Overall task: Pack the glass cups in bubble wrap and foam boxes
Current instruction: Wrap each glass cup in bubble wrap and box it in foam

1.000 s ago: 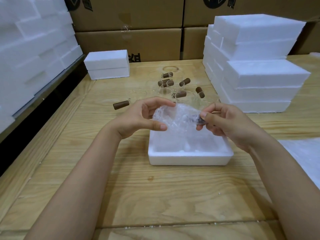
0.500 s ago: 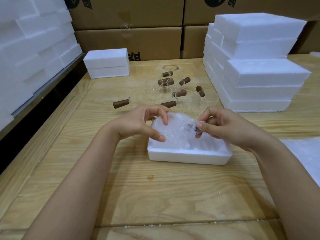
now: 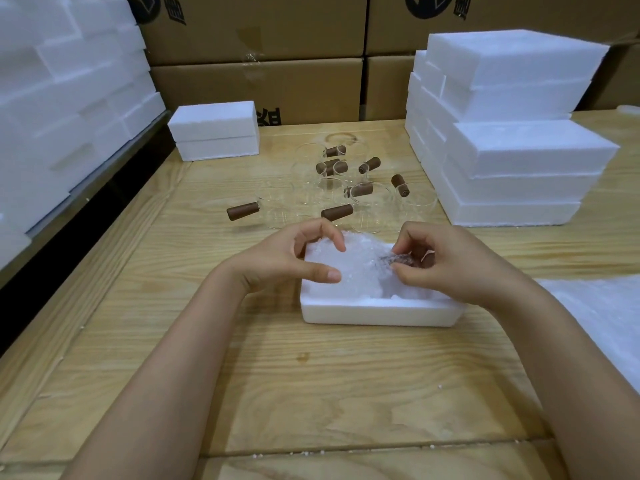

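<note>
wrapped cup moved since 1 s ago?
Yes. The wrapped cup has come down: it was held above the open foam box, and now sits inside it, both hands still on it.

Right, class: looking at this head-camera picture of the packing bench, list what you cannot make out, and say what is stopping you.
- Wrapped cup, head view: bubble wrap blurs its shape; only the brown handle shows through.
- Foam box interior: bundle and both hands, left hand and right hand, cover it.
- Unwrapped glass cups: clear and overlapping, so an exact count is uncertain.
- Cardboard cartons: print cut off by the top edge and foam.
- Bubble-wrap sheet: cut by the right edge.
</note>
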{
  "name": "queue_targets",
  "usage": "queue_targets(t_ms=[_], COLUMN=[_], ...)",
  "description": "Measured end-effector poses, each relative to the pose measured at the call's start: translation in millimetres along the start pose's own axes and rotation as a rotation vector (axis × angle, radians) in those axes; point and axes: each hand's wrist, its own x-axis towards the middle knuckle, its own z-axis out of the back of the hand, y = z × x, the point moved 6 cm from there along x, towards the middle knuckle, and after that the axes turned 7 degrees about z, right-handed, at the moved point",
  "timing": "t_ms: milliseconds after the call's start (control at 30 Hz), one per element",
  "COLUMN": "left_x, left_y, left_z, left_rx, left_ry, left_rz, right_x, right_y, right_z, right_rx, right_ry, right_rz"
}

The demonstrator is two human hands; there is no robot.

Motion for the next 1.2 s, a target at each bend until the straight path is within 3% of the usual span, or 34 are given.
queue_targets(t_ms=[400, 467, 533, 600, 667, 733, 833, 900, 1100, 1200], left_x=[1, 1, 1, 1, 1, 1, 2, 2, 1, 0], left_y=[5, 8, 11, 12, 14, 17, 22, 24, 26, 25], left_z=[-4, -4, -4, -5, -3, 1, 5, 7, 9, 10], left_rx=[-0.083, -0.076, -0.104, -0.249, -0.395, -0.466, -0.527, -0.541, -0.553, -0.536], left_ry=[-0.030, -0.029, -0.024, 0.000, 0.004, -0.013, -0.030, -0.035, -0.040, -0.049], left_rz=[-0.086, -0.092, -0.096, -0.064, -0.032, -0.014, -0.004, 0.000, 0.022, 0.023], right_x=[2, 4, 3, -1, 4, 24, 46, 47, 39, 34], right_y=[13, 19, 26, 33, 36, 23, -16, -34, -25, 6], right_z=[10, 29, 53, 73, 91, 105, 107, 101, 101, 99], right_rx=[-0.098, -0.115, -0.247, -0.416, -0.573, -0.688, -0.819, -0.854, -0.854, -0.862], right_ry=[-0.010, -0.252, -0.609, -0.902, -1.009, -0.870, -0.475, -0.363, -0.502, -0.570], right_rz=[0.166, 0.191, 0.205, 0.176, 0.133, -0.022, -0.375, -0.450, -0.368, -0.217])
